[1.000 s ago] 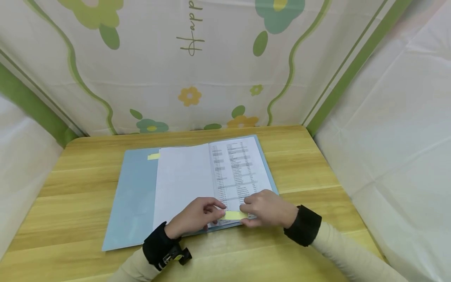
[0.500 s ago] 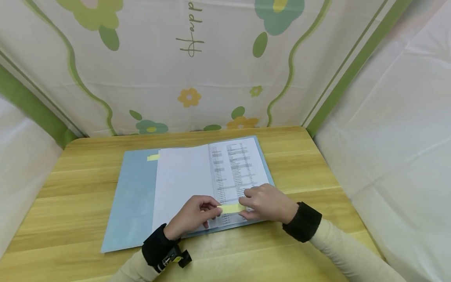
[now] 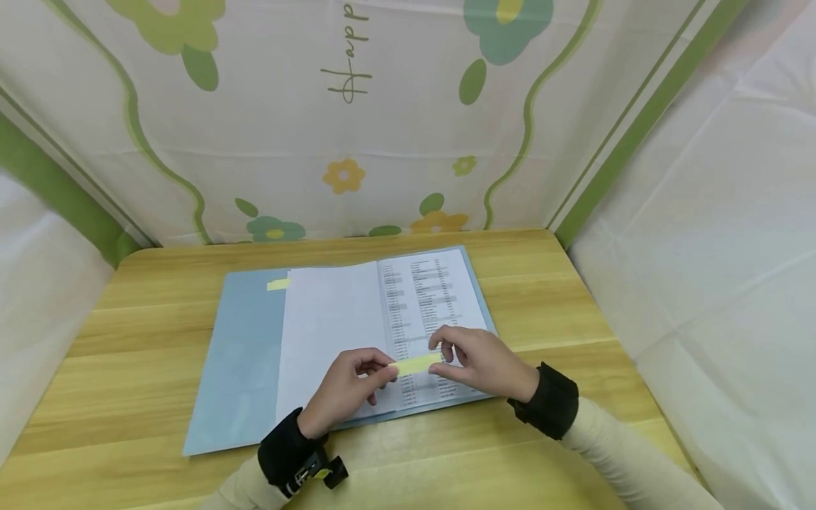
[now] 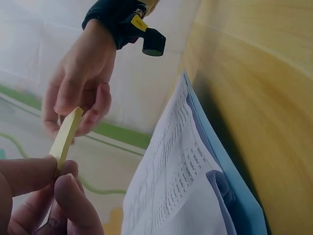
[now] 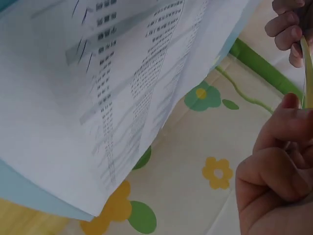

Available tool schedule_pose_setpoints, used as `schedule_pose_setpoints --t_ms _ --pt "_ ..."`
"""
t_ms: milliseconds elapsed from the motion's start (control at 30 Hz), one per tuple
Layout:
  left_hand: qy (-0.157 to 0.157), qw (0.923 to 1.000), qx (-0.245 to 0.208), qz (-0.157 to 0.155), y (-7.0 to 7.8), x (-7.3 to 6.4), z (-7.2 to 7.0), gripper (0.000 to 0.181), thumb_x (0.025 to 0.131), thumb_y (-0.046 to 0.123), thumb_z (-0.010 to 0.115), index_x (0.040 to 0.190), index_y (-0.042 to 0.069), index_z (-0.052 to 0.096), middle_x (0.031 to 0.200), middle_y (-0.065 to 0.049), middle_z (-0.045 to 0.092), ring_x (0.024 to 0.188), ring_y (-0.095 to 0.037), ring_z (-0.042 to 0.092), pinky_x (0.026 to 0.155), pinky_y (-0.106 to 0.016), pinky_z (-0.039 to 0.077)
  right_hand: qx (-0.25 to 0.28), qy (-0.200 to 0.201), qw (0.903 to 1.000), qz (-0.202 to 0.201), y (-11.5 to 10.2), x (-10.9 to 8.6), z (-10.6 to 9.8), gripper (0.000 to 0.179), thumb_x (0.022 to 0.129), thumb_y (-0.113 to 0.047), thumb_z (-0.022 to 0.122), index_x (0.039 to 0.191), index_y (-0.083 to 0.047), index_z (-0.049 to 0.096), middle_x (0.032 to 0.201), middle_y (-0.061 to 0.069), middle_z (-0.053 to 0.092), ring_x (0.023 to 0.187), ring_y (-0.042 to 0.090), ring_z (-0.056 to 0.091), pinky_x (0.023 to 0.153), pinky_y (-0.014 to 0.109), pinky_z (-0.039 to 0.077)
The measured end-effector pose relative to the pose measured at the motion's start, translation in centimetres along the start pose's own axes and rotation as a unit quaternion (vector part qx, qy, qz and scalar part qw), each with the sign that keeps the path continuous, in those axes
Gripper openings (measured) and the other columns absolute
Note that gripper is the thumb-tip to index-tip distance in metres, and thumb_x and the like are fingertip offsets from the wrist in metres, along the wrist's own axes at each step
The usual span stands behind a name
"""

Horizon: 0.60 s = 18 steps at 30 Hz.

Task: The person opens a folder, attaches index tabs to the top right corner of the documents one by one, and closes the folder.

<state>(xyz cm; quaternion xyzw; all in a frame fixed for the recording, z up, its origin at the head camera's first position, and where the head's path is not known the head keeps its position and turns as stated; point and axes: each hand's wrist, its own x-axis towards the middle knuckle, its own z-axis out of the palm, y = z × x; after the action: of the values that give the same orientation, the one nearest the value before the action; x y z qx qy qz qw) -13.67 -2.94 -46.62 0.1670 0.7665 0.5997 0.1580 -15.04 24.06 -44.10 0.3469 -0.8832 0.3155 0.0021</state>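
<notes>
My left hand (image 3: 349, 382) pinches one end of a slim yellow pad of sticky notes (image 3: 414, 364), held above the open blue folder (image 3: 245, 368). In the left wrist view the pad (image 4: 67, 137) shows its thickness, standing up from the thumb and fingers. My right hand (image 3: 486, 360) is at the other end of the pad, thumb and forefinger spread apart around it. Below the hands lies a page (image 3: 421, 297) printed with a table, and to its left a blank white page (image 3: 334, 312).
A yellow sticky tab (image 3: 278, 284) sticks out from the blank page's left edge near the top. Folder and papers rest on a wooden table (image 3: 548, 297). A white cloth (image 3: 401, 142) with flowers hangs behind it, and pale cloth walls flank both sides.
Both hands have lifted the yellow pad up from the lower edge of the printed page, away from me. The right thumb and forefinger have parted from their pinch on its end.
</notes>
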Motion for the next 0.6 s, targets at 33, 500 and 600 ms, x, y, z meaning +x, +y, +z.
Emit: schedule_pose_setpoints --t_ms 33,500,600 --pt "0.0 1.0 -0.001 -0.001 0.01 -0.03 -0.01 0.014 0.097 0.019 0.072 0.101 0.006 0.075 0.088 -0.019 0.066 0.076 -0.034 0.059 0.055 -0.033 0.055 0.016 -0.002 0.9999 0.006 -0.04 -0.02 0.11 0.025 0.095 -0.033 0.074 0.109 -0.015 0.065 0.078 -0.011 0.052 0.063 0.003 0.043 0.056 0.021 0.04" --pt "-0.007 0.9999 0.01 0.01 -0.14 0.14 -0.05 0.016 0.097 0.021 0.071 0.1 0.006 0.075 0.087 -0.019 0.066 0.071 -0.035 0.06 0.055 -0.031 0.054 0.09 0.013 0.9947 0.049 -0.05 0.15 0.67 0.009 0.097 -0.026 0.071 0.091 -0.022 0.067 0.074 -0.013 0.054 0.064 0.006 0.048 0.058 0.023 0.04" --pt "-0.006 0.9999 0.012 0.007 -0.25 0.12 -0.02 0.016 0.097 0.021 0.071 0.1 0.006 0.076 0.087 -0.019 0.066 0.07 -0.036 0.06 0.055 -0.032 0.054 0.093 0.013 0.9944 0.048 -0.07 0.25 0.76 0.009 0.098 -0.025 0.071 0.09 -0.022 0.067 0.073 -0.013 0.054 0.063 0.006 0.048 0.057 0.022 0.04"
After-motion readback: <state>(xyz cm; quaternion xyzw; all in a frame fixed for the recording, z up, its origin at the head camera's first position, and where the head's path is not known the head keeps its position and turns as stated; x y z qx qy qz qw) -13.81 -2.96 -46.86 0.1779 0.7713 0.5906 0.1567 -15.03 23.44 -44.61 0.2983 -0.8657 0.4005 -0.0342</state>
